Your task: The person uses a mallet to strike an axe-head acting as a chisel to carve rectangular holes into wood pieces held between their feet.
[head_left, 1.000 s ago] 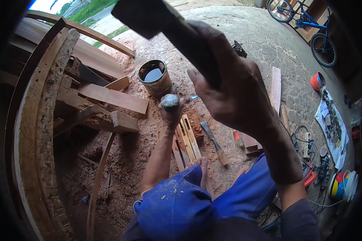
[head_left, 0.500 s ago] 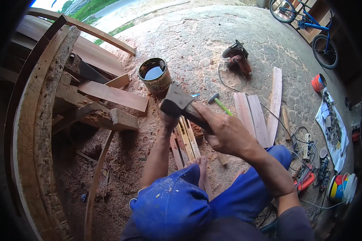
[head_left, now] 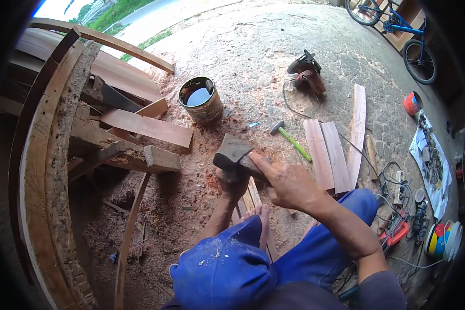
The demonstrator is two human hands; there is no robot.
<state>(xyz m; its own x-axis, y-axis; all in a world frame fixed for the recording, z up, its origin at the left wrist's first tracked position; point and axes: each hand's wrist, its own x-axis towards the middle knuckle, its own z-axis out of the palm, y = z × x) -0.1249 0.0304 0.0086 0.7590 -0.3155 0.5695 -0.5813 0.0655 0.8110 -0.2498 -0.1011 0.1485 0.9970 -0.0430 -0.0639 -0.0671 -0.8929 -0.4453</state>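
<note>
My right hand (head_left: 292,183) is wrapped round the wooden handle of a hatchet (head_left: 235,150), its index finger stretched along towards the dull grey head. Just under the head is my left hand (head_left: 231,181), fingers curled; the hatchet covers what they may hold. Below the hands, narrow wooden strips (head_left: 253,194) lie by my bare feet (head_left: 263,214), partly hidden by my raised knee in blue trousers. Beyond the hatchet stands a round tin (head_left: 204,111) of dark liquid. A hammer (head_left: 292,140) with a green handle lies right of it.
At left is a rough timber bench (head_left: 163,159) with a handsaw (head_left: 108,95) and boards. Planks (head_left: 325,155) lie to the right, near a red power tool (head_left: 310,77) with a trailing cable. Cords, a power strip (head_left: 399,188) and a paint bucket (head_left: 444,240) are at far right.
The hatchet and both hands have come lower and nearer to me, the hatchet shifting slightly right. More of the tin and the green-handled hammer now shows.
</note>
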